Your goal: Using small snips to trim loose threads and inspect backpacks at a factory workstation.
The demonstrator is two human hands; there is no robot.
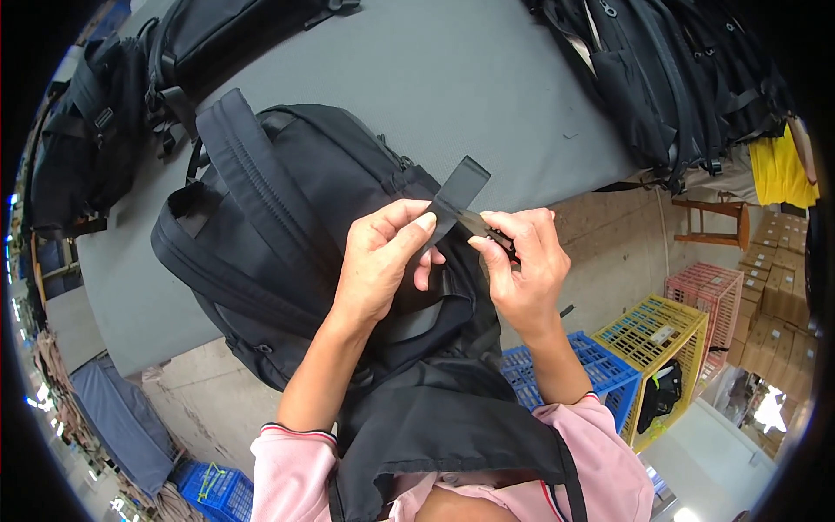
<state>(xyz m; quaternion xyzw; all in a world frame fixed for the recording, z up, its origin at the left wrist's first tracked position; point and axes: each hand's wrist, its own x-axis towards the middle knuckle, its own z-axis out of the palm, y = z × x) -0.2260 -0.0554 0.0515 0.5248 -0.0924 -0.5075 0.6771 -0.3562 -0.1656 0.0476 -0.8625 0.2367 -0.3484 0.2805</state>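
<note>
A black backpack (317, 165) lies on the near side of the grey table, its padded shoulder straps (252, 165) uppermost. Over its right side, my left hand (378, 252) pinches a flat black webbing strap (465, 181) between thumb and fingers, the strap's end sticking up past them. My right hand (526, 270) is closed on a small dark pointed tool (498, 237). The tool's narrow tip meets the webbing just beside my left fingertips; my fingers hide most of its body, so its exact kind is unclear.
More black backpacks lie on the grey table (417, 78), at the far left (217, 43) and the far right (644, 87). Right of me stand blue (574, 370), yellow (652, 326) and pink (704, 287) plastic crates. Beyond are a wooden stool (713, 224) and stacked cartons (774, 296).
</note>
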